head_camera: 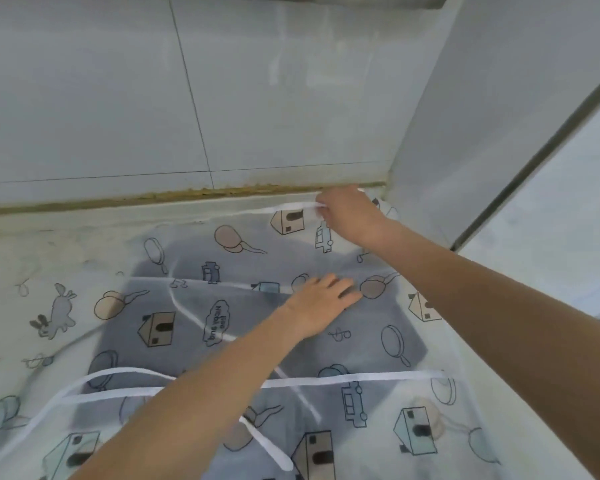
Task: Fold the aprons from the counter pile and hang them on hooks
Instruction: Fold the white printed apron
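Across the counter [66,233] in front of me lies the apron [378,344], a thin, see-through printed sheet with houses, rabbits and frying pans on it, spread nearly flat and reaching the far right corner by the tiled wall [118,98]. Something darker shows through it from beneath; I cannot tell what. My left hand [321,303] rests flat on the middle of the sheet, fingers straight and spread, pressing it down and holding nothing. My right hand [350,211] is at the far edge, fingers curled in a pinch on the white strap [291,207] that runs leftward along that edge.

I judge this material light, limp and rather slick: it will slide on the counter and cling to itself, and will not keep a crease unless pressed. The white binding tape [354,378] along the edges and the strap look like the firmest parts, so those are where I would take hold, keeping one palm flat on the body to stop it skating away.
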`<move>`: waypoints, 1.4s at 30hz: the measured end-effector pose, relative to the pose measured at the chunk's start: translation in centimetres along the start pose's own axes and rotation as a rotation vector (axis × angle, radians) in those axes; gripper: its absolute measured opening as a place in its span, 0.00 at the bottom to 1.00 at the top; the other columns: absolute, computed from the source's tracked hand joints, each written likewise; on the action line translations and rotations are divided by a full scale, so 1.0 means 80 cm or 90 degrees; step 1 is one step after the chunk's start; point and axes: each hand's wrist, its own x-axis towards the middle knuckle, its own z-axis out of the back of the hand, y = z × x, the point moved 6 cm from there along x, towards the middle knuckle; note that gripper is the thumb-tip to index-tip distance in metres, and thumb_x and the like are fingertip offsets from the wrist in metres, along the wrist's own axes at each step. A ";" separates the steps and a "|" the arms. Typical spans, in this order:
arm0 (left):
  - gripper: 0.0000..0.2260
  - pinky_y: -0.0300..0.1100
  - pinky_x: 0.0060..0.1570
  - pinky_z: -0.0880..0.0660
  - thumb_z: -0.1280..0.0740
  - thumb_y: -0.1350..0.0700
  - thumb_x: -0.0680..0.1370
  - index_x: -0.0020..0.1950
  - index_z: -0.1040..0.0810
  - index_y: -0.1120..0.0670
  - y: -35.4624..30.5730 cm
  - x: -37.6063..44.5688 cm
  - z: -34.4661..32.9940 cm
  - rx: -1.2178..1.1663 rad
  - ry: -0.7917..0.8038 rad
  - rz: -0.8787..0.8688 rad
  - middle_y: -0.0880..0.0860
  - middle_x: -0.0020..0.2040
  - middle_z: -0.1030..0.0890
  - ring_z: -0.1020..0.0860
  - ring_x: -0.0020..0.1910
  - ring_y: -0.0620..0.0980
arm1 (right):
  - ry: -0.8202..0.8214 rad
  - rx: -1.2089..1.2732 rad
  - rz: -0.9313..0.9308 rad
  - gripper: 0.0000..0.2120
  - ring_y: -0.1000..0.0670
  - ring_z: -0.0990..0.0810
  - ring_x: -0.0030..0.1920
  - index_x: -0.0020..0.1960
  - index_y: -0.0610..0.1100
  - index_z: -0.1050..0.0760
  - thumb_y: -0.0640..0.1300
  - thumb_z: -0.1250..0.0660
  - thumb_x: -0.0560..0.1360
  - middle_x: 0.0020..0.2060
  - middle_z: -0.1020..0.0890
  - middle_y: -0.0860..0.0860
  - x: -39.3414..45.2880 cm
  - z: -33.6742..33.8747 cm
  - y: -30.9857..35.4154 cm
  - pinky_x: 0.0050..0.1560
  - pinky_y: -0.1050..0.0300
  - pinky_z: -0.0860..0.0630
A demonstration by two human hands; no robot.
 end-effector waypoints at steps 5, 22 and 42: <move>0.34 0.64 0.69 0.47 0.41 0.63 0.78 0.77 0.53 0.43 0.006 0.055 -0.047 -0.014 0.181 0.054 0.49 0.77 0.62 0.57 0.74 0.63 | 0.045 -0.094 0.040 0.12 0.48 0.30 0.39 0.38 0.45 0.36 0.37 0.45 0.80 0.35 0.30 0.51 -0.010 -0.001 -0.030 0.30 0.59 0.40; 0.19 0.54 0.67 0.38 0.43 0.48 0.75 0.64 0.32 0.54 0.040 -0.084 0.071 0.070 -0.224 0.063 0.52 0.60 0.25 0.30 0.64 0.56 | 0.306 -0.222 0.043 0.16 0.42 0.20 0.51 0.64 0.42 0.29 0.34 0.44 0.78 0.53 0.21 0.43 -0.153 -0.132 0.003 0.38 0.54 0.31; 0.21 0.46 0.46 0.28 0.41 0.59 0.79 0.72 0.40 0.59 0.018 -0.018 0.018 -0.200 0.031 0.217 0.57 0.69 0.40 0.26 0.54 0.56 | 0.026 0.011 -0.322 0.12 0.40 0.23 0.53 0.60 0.39 0.30 0.36 0.43 0.77 0.58 0.28 0.42 -0.143 -0.092 -0.093 0.46 0.54 0.31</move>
